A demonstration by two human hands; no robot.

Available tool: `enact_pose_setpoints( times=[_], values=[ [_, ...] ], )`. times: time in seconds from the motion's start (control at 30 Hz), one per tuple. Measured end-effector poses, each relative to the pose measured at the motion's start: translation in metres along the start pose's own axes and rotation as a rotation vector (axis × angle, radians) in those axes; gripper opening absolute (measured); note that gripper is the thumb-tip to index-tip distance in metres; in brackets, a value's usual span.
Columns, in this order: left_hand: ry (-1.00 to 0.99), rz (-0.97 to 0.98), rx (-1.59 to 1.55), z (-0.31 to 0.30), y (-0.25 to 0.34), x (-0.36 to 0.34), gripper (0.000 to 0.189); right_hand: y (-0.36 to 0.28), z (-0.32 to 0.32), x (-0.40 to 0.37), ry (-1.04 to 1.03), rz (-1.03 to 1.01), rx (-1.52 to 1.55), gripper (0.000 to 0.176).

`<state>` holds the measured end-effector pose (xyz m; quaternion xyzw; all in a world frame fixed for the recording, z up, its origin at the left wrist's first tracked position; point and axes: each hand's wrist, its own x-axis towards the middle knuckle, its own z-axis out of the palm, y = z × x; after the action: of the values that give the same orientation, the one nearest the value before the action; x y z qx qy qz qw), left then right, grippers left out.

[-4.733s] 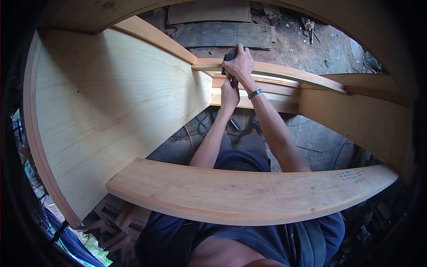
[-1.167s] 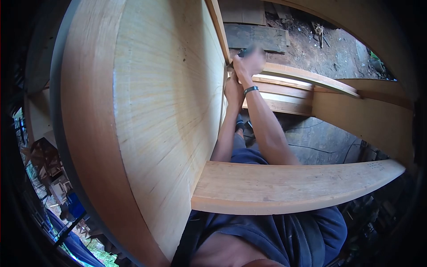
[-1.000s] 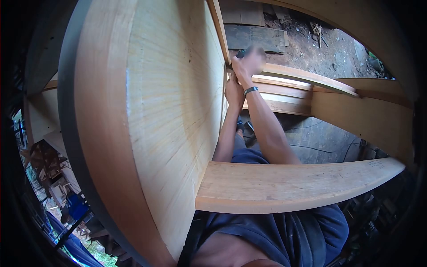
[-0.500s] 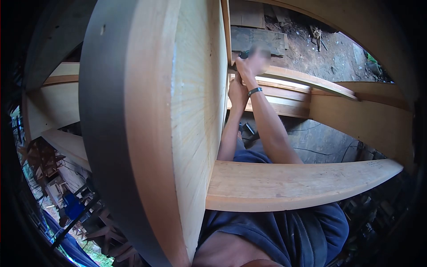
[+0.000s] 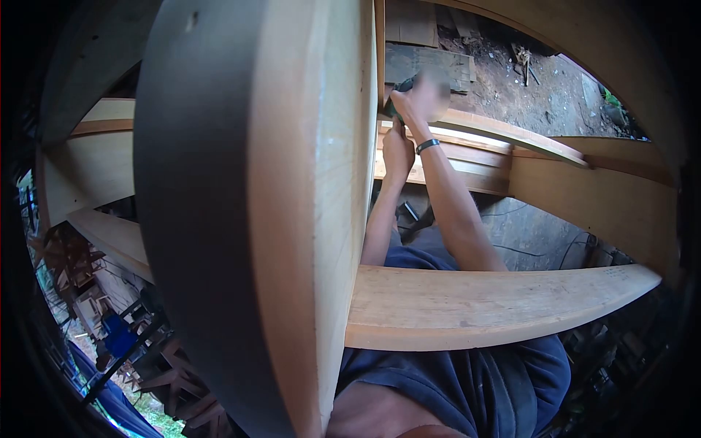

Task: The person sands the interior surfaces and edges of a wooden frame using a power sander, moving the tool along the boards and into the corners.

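Observation:
Both of my arms reach forward past a wooden crosspiece (image 5: pixel 496 303). My right hand (image 5: pixel 410 107), with a dark band at the wrist, is closed around a dark green tool (image 5: pixel 394 108), which looks like a power drill. Just below it my left hand (image 5: pixel 398 151) is closed at the tool's lower part, against or very near it. The tool sits close to the edge of a tall wooden panel (image 5: pixel 343 182). Its working end is hidden, and a blurred patch covers the area beside my right hand.
A curved wooden rail (image 5: pixel 518 135) runs behind my hands to the right, near a side board (image 5: pixel 591 175). Loose planks (image 5: pixel 431 64) lie on the dirt floor beyond. Cables (image 5: pixel 515 248) trail across the floor. A blue object (image 5: pixel 119 336) stands among stacked wood at lower left.
Both hands and the tool have shifted slightly right in view, and more of the green body shows. The near panel also appears farther right, so my head has moved a little.

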<state>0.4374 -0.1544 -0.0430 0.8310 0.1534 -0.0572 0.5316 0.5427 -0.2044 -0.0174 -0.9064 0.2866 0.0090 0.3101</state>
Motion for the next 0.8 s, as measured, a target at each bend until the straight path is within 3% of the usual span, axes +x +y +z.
enact_pose_setpoints(
  times=[0.3,0.43,0.5,0.8],
  values=[
    [-0.038,0.062,0.088,0.015,0.006,-0.005,0.039,0.018,-0.017,0.011,-0.007,0.005,0.0,0.066],
    [-0.056,0.033,0.141,0.006,0.0,0.003,0.045,0.003,-0.004,0.004,0.068,0.011,0.005,0.066],
    [0.059,0.056,0.118,0.004,0.0,0.001,0.048,-0.003,0.0,0.003,-0.01,-0.031,-0.007,0.064],
    [-0.028,0.079,0.126,0.017,0.004,-0.006,0.045,0.019,-0.013,0.011,0.052,-0.014,-0.012,0.059]
  ],
)
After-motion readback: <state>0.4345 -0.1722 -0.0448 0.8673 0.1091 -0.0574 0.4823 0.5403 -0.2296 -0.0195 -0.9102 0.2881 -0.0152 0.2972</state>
